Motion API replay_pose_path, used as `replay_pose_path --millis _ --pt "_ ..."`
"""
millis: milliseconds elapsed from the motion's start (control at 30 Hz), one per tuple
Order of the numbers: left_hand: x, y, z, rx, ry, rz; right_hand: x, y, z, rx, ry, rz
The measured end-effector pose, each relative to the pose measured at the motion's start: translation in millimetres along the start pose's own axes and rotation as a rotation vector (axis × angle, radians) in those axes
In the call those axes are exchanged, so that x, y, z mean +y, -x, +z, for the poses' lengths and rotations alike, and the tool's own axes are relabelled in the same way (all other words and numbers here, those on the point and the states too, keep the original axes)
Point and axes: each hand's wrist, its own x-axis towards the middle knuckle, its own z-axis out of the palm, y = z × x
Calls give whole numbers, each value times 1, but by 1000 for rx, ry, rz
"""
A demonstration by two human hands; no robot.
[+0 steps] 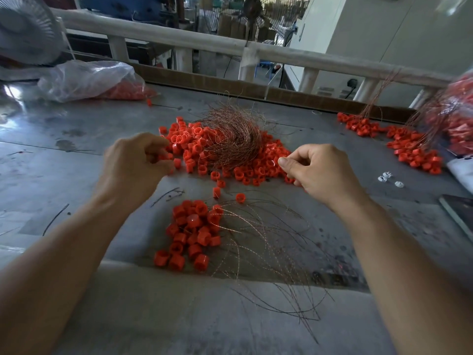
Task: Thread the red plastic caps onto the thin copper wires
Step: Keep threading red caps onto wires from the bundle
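A heap of loose red caps lies mid-table around a tangled nest of thin copper wires. My left hand hovers at the heap's left edge, blurred, its fingers curled round a red cap. My right hand is at the heap's right edge, thumb pinched against forefinger on a copper strand too fine to make out clearly. Nearer me sits a cluster of red caps threaded on wires, their copper tails fanning to the right.
Another batch of wired caps lies at the far right below a full bag. A clear bag of caps and a fan stand far left. Small white pieces and a dark flat object lie right.
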Motion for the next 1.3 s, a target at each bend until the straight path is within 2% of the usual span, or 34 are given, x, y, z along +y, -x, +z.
replay_pose_path --millis 100,233,433,567,800,1000,1133,1300 --pt "18 12 -2 -191 406 -7 1 0 3 -10 54 -13" --pt "28 24 4 -403 562 129 -1 0 10 -19 88 -40" --pt "26 26 10 -471 593 149 -20 -16 29 -15 130 -207" --pt "26 26 11 -476 580 151 -25 -25 44 53 175 -273" --pt "27 26 11 -477 535 156 -29 -33 53 54 187 -352" --pt "27 25 13 -481 514 159 -29 -28 46 124 -10 -339" --pt "27 26 12 -497 495 167 -32 -27 33 142 -254 -272" --pt "25 27 13 -509 505 177 -40 -20 9 194 -460 -302"
